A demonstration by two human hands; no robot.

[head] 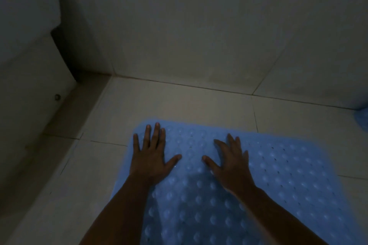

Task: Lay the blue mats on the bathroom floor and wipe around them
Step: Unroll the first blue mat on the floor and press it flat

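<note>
Blue rubber mat (229, 185), one in full sight, lies flat on the tiled floor (179, 101); a second blue scrap (361, 118) peeks in at three o'clock. Two hands rest on the mat's far end: left hand (152, 157) flat with fingers straight, right hand (231, 162) with fingers spread.

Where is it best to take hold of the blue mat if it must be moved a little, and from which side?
Probably the far left corner of the blue mat, approached from the bare floor on the left. That edge lies free with tile around it, just beyond the left hand. The mat is thin and flat, so pinch the rim rather than the bumpy middle where the right hand presses.
</note>
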